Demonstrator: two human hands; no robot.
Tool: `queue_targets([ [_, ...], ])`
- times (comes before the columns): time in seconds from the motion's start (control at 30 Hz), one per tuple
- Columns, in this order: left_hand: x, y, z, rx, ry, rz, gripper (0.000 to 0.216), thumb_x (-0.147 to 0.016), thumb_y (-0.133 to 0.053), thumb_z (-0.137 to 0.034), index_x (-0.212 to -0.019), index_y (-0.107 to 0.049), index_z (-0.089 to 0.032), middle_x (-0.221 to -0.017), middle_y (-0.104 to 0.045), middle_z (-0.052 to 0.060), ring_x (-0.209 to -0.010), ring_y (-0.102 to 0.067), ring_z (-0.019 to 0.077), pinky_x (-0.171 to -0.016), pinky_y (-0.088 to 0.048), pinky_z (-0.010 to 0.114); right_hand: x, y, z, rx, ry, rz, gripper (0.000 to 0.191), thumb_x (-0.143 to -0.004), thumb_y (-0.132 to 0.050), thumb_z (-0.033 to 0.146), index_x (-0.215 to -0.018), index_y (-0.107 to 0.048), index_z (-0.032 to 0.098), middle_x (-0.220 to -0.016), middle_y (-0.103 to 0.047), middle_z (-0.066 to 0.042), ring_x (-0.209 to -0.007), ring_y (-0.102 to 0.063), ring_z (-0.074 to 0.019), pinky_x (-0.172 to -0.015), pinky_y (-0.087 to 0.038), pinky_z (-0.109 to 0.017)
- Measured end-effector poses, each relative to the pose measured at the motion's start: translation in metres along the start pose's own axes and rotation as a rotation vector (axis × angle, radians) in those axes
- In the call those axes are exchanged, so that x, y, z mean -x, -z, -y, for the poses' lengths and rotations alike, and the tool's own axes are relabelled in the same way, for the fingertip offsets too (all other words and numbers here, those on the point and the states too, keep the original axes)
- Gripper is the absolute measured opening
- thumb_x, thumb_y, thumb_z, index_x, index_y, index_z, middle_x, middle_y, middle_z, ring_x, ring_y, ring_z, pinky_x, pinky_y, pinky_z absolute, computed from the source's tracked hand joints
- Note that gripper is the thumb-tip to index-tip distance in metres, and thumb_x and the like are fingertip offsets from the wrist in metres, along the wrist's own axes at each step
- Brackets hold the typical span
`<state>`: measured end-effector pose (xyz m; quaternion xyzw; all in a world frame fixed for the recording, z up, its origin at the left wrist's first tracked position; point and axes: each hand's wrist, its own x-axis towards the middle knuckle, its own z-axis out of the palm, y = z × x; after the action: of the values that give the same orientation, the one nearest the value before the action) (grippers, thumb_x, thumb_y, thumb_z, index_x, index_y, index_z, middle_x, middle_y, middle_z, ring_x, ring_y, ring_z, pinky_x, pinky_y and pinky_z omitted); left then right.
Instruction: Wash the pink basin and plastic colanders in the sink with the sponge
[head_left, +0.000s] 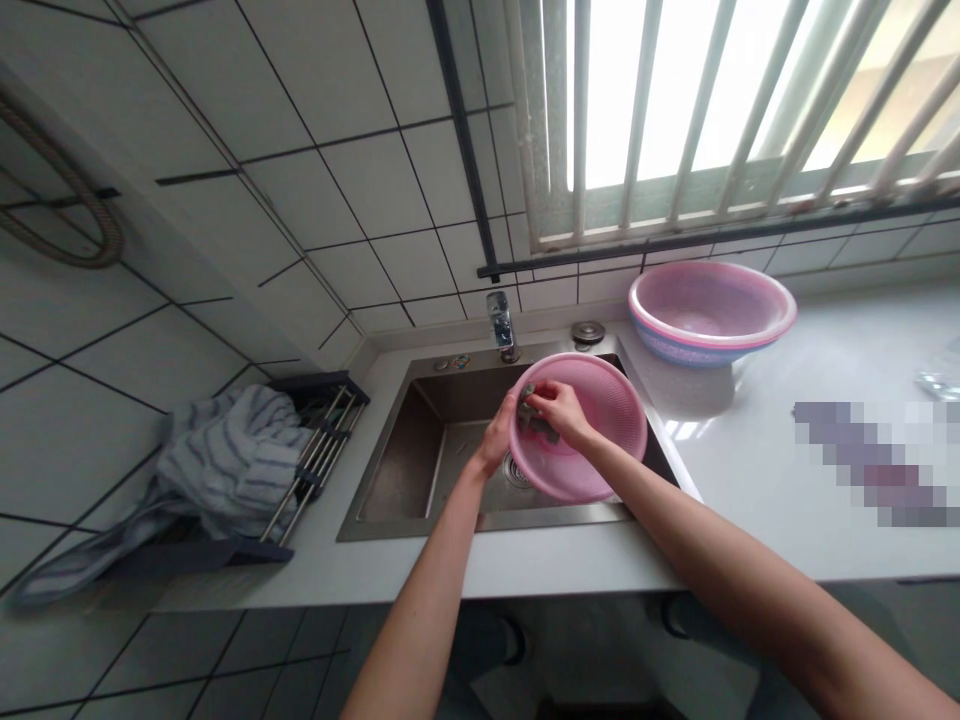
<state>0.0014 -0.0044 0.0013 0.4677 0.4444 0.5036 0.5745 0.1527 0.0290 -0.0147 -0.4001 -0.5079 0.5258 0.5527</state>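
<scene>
Your pink strainer basket (592,440) sits tilted over the steel sink (420,450), its open face turned toward you, held between your two hands. Your right hand (559,410) is inside the bowl of it, fingers closed on a dark scrubbing pad (534,420) that presses against the mesh near the left rim. Your left hand (499,440) wraps the outside of that same left rim, fingers curled around the edge to steady it, so the two hands are nearly touching across the rim. Just below your left hand, past the basket's lower edge, you can see part of the sink drain (516,470). Straight beyond your hands, at the back edge of the sink, stands the faucet (501,325). Beyond and to the right of your right hand, a second pink basin (712,312) with a bluish underside rests on the white counter (750,480), well apart from the basket you hold. Far out to the left of your left hand, a striped cloth (225,455) lies heaped over a dark dish rack (315,450) beside the sink, against the tiled wall (225,150).
</scene>
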Motion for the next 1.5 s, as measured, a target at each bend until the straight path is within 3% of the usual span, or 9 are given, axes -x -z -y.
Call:
queue_targets([
  [0.1, 0.002, 0.001, -0.003, 0.019, 0.012, -0.038, 0.047, -0.095, -0.066, -0.054, -0.128, -0.075, -0.023, -0.138, -0.073, 0.005, -0.146, -0.052, 0.0309, -0.128, -0.032, 0.043, 0.003, -0.005, 0.001, 0.037, 0.008, 0.098, 0.031, -0.075, -0.076, 0.044, -0.088, -0.072, 0.016, -0.089, -0.076, -0.009, -0.075, -0.068, -0.0188, -0.066, -0.053, -0.027],
  [0.3, 0.004, -0.008, -0.012, 0.143, -0.024, 0.140, 0.043, -0.090, -0.066, -0.043, -0.128, -0.068, -0.023, -0.131, -0.074, 0.005, -0.133, -0.062, 0.0285, -0.119, -0.043, 0.043, -0.006, 0.009, 0.006, -0.006, 0.053, -0.209, 0.034, -0.076, -0.074, 0.044, -0.094, -0.070, 0.016, -0.095, -0.076, -0.010, -0.082, -0.069, -0.0203, -0.074, -0.055, -0.029],
  [0.47, 0.005, -0.002, -0.014, 0.242, -0.003, 0.056, 0.034, -0.085, -0.070, -0.038, -0.113, -0.059, -0.022, -0.104, -0.074, 0.001, -0.112, -0.070, 0.0233, -0.107, -0.051, 0.040, 0.005, -0.004, 0.005, 0.029, 0.066, 0.168, 0.027, -0.077, -0.075, 0.039, -0.091, -0.073, 0.016, -0.090, -0.076, -0.007, -0.079, -0.068, -0.0185, -0.070, -0.052, -0.026],
  [0.6, 0.007, 0.003, -0.013, 0.219, -0.006, 0.052, 0.049, -0.089, -0.073, -0.049, -0.128, -0.057, -0.024, -0.110, -0.074, 0.002, -0.112, -0.071, 0.0230, -0.108, -0.051, 0.039, 0.013, -0.014, 0.002, 0.136, 0.095, 0.394, 0.019, -0.078, -0.073, 0.034, -0.084, -0.075, 0.016, -0.083, -0.075, -0.005, -0.073, -0.065, -0.0171, -0.068, -0.049, -0.025],
  [0.8, 0.002, -0.006, -0.005, 0.230, 0.024, 0.139, 0.064, -0.091, -0.073, -0.057, -0.144, -0.060, -0.023, -0.139, -0.070, 0.009, -0.140, -0.058, 0.0276, -0.123, -0.040, 0.042, 0.005, -0.007, 0.012, 0.008, 0.113, -0.005, 0.027, -0.080, -0.073, 0.039, -0.093, -0.073, 0.016, -0.093, -0.077, -0.008, -0.081, -0.069, -0.0194, -0.073, -0.053, -0.027],
  [1.0, -0.001, 0.004, -0.001, 0.239, 0.166, 0.122, 0.067, -0.093, -0.062, -0.069, -0.131, -0.072, -0.015, -0.125, -0.077, 0.016, -0.132, -0.066, 0.0334, -0.118, -0.048, 0.046, 0.011, -0.010, 0.007, 0.193, 0.081, 0.365, 0.022, -0.079, -0.074, 0.038, -0.086, -0.077, 0.017, -0.083, -0.076, -0.005, -0.072, -0.065, -0.0172, -0.066, -0.049, -0.025],
  [1.2, -0.001, -0.002, -0.001, 0.259, 0.165, 0.173, 0.061, -0.096, -0.061, -0.065, -0.127, -0.075, -0.015, -0.122, -0.079, 0.014, -0.128, -0.068, 0.0324, -0.118, -0.049, 0.047, 0.006, -0.006, 0.010, 0.090, 0.078, 0.122, 0.031, -0.080, -0.073, 0.046, -0.092, -0.074, 0.017, -0.091, -0.077, -0.008, -0.079, -0.068, -0.0188, -0.070, -0.052, -0.026],
  [1.37, -0.001, 0.004, 0.001, 0.234, 0.192, 0.112, 0.065, -0.095, -0.060, -0.068, -0.129, -0.074, -0.014, -0.121, -0.079, 0.015, -0.126, -0.069, 0.0331, -0.116, -0.050, 0.046, 0.012, -0.008, 0.007, 0.120, 0.057, 0.385, 0.023, -0.078, -0.076, 0.039, -0.085, -0.074, 0.016, -0.081, -0.074, -0.004, -0.069, -0.063, -0.0156, -0.065, -0.048, -0.025],
  [1.5, -0.003, 0.005, 0.004, 0.238, 0.172, 0.114, 0.063, -0.096, -0.061, -0.067, -0.127, -0.075, -0.013, -0.122, -0.078, 0.015, -0.127, -0.069, 0.0323, -0.117, -0.048, 0.045, 0.010, -0.008, 0.009, 0.112, 0.091, 0.232, 0.025, -0.079, -0.075, 0.040, -0.088, -0.075, 0.016, -0.086, -0.076, -0.006, -0.073, -0.065, -0.0171, -0.066, -0.050, -0.025],
])
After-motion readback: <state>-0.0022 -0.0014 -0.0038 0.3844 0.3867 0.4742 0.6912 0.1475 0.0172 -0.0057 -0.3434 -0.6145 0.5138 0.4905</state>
